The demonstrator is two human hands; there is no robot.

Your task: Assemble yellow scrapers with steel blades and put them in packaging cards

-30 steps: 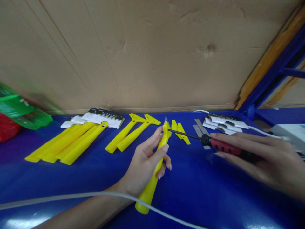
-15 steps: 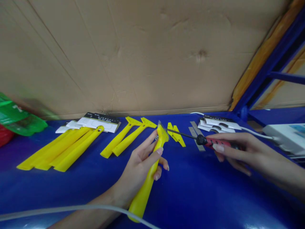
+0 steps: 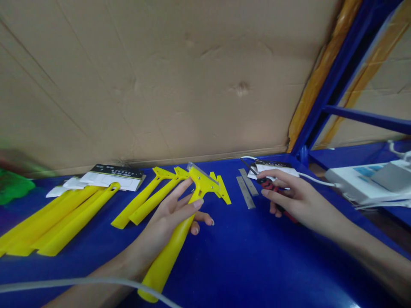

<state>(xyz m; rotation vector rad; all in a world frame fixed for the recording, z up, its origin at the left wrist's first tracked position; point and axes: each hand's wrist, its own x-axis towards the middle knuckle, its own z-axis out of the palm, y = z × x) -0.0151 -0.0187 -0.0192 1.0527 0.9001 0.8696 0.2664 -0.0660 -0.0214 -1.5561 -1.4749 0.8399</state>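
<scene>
Yellow scraper (image 3: 178,244), over the blue table (image 3: 237,261), gripped in the left hand (image 3: 170,216). Looks light, stiff, smooth; best held by the handle (image 3: 162,269). Right hand (image 3: 293,194) grips a red-and-black screwdriver (image 3: 267,184).

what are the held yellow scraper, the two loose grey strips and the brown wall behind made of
Yellow scraper: body most likely plastic, smooth with a soft sheen and even colour. Grey strips: probably steel, thin, flat, dull-finished. Brown wall: looks like cardboard, matte, with creases and dents.
</scene>
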